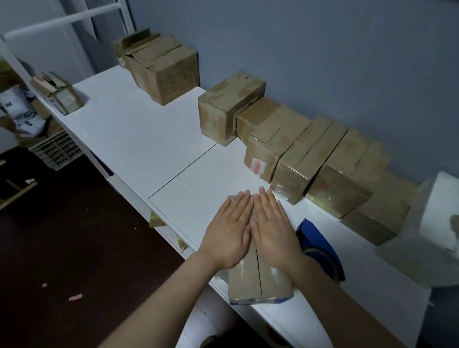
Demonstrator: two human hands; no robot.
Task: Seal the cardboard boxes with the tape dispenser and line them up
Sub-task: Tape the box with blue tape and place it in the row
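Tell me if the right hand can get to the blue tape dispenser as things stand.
Probably yes. The right hand lies flat on the box, holding nothing, and the blue tape dispenser sits on the table just beside it, with nothing between them. Part of it is out of sight.

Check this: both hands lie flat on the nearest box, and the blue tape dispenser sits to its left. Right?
Wrong side: the head view shows the tape dispenser right of the box. Left hand and right hand do lie flat on it.
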